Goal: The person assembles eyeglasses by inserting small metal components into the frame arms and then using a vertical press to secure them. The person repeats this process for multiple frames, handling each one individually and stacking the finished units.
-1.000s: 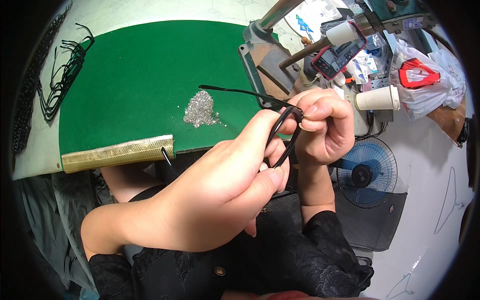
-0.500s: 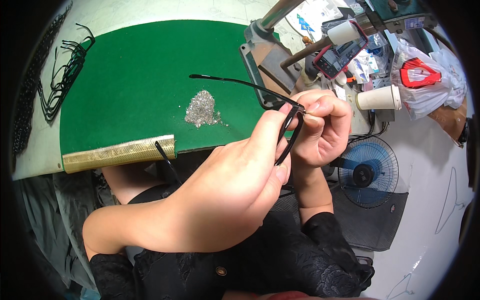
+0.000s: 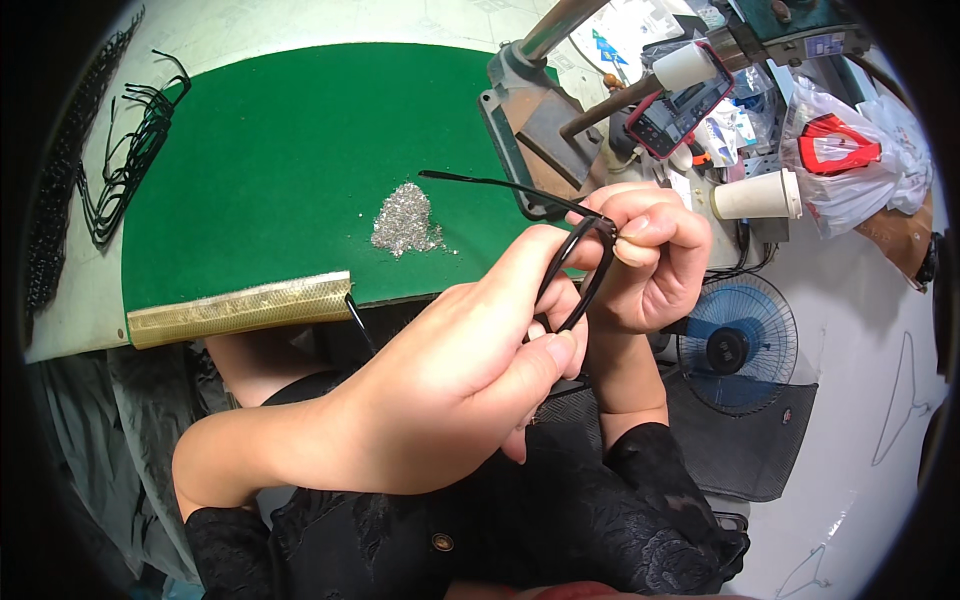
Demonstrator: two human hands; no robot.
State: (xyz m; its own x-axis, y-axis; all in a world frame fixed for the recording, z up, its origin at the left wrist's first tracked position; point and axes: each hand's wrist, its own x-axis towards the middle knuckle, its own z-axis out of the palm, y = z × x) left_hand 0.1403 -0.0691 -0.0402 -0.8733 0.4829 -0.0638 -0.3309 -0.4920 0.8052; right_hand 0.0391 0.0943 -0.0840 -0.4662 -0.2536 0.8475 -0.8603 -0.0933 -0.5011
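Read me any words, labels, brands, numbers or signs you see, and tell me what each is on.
None is legible enough to quote.
Fan hub: pale marks, too small to read.
Phone screen: too small.
Machine label: too small.
Black eyeglass frame: no lettering visible.

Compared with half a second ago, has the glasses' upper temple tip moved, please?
Yes: the upper temple tip shifted rightward and downward in the picture, relative to the silvery pile.
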